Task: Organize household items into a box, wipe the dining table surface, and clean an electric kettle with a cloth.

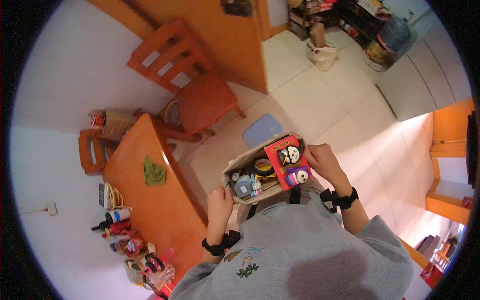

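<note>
Against my lap or just before my waist is an open beige fabric storage box [240,161] with things inside. My left hand [219,205] grips its near left edge. At the opposite end, my right hand [325,162] holds the right edge. A red card [275,152] with panda and purple bear figures [298,176] lies at the box's right end, partly over the rim. Inside are a yellow-and-black roll of tape [264,167], a small clear plastic container [243,185] and several small items that are hard to make out.
To the left stands an orange wooden table [165,210] with a green cloth [154,171] and several bottles [120,215] along the wall side. Beyond are a wooden chair [202,99], a blue mat or lid [262,130] on the tiled floor, and a cloth bag [322,56].
</note>
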`<state>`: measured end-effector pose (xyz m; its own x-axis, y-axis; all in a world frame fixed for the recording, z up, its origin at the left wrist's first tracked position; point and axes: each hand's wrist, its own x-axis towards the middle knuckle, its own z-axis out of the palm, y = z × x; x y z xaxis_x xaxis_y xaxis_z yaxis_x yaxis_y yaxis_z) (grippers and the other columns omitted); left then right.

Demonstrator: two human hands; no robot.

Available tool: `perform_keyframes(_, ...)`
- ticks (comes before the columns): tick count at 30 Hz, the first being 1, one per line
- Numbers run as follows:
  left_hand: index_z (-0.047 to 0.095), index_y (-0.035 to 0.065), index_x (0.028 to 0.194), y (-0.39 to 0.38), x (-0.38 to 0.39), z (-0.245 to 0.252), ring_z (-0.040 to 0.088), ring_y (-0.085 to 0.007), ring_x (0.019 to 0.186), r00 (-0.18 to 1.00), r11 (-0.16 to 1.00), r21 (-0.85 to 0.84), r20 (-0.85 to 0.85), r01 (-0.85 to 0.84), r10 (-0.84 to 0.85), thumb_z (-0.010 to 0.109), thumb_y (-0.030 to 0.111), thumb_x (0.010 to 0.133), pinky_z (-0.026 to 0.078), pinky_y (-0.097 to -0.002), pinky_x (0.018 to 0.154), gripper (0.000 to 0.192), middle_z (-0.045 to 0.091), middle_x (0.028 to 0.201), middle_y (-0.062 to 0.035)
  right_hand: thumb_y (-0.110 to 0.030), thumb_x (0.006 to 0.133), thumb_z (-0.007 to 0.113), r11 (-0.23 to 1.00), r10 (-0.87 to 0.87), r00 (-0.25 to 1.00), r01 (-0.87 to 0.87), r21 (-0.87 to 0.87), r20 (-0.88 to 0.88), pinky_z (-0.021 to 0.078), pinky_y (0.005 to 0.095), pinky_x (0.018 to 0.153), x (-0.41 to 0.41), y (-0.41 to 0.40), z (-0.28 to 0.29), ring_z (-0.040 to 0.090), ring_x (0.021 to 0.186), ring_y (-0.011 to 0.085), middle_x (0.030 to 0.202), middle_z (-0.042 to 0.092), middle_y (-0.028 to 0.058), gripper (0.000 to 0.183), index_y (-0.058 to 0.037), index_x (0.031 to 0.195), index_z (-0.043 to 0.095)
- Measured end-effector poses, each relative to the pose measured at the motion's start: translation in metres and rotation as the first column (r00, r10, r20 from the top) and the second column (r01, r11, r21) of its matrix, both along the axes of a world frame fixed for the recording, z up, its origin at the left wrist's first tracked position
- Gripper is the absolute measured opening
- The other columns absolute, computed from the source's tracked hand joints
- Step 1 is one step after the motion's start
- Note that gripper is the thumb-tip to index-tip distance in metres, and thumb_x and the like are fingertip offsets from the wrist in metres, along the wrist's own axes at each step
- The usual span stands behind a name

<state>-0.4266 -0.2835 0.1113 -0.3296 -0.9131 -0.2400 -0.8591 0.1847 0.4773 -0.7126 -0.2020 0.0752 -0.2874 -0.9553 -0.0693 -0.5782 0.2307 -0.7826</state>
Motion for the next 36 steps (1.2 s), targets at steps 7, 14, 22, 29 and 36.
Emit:
perform_keyframes(7,0.053,-0.0104,0.072,-0.02,-0.19,-0.002,0.055,-0.0436,0.065,0.985,0.983,0.075,-0.036,0.17,-0.168,0.052,0.015,0.082,0.04,-0.0473,0.053,0.027,0.051,0.066,-0.0299,-0.023,0.084,0.049,0.984,-0.172,0.985,0.173,0.039,-0.032,0.0441,0.0384,0.052,-0.173,0.04,0.016,0.054,0.053,0.0362,0.057,0.053,0.0207,0.033,0.0023,0.063,0.054)
perform_keyframes(14,0.055,-0.0087,0.072,-0.048,-0.373,-0.002,0.054,-0.0446,0.066,0.88,0.889,-0.046,-0.128,0.456,-0.458,0.051,0.012,0.082,0.041,-0.0471,0.055,0.023,0.052,0.067,-0.0292,-0.021,0.084,0.048,0.915,-0.403,0.915,0.403,0.023,0.009,0.0447,0.0367,0.051,-0.321,0.075,0.022,0.056,0.052,0.0325,0.056,0.055,0.0184,0.03,0.0012,0.065,0.054)
perform_keyframes(22,0.053,-0.0093,0.07,-0.116,-0.577,-0.003,0.053,-0.0445,0.066,0.779,0.785,0.006,-0.133,0.619,-0.613,0.051,0.012,0.081,0.041,-0.0468,0.056,0.024,0.051,0.067,-0.0299,-0.017,0.085,0.046,0.807,-0.59,0.806,0.588,0.043,0.046,0.0435,0.0331,0.046,-0.478,0.053,0.027,0.055,0.045,0.0264,0.051,0.053,0.0164,0.031,0.0038,0.065,0.055)
perform_keyframes(29,0.056,-0.0067,0.069,-0.186,-0.767,0.014,0.055,-0.0428,0.066,0.691,0.71,-0.066,-0.183,0.701,-0.699,0.052,0.014,0.081,0.043,-0.0472,0.057,0.024,0.054,0.066,-0.0272,-0.017,0.085,0.046,0.721,-0.693,0.721,0.693,-0.01,0.005,0.0423,0.0349,0.046,-0.636,0.003,0.047,0.053,0.046,0.03,0.052,0.05,0.0207,0.033,0.0057,0.063,0.052)
perform_keyframes(36,0.056,-0.0071,0.066,-0.239,-0.956,0.039,0.06,-0.032,0.052,0.676,0.688,-0.009,-0.176,0.726,-0.716,0.049,0.012,0.083,0.048,-0.0377,0.052,0.026,0.057,0.053,-0.0184,-0.008,0.075,0.051,0.74,-0.668,0.744,0.664,-0.102,-0.004,0.0425,0.0379,0.051,-0.817,-0.049,0.054,0.052,0.056,0.0379,0.062,0.051,0.0233,0.017,0.0042,0.064,0.052)
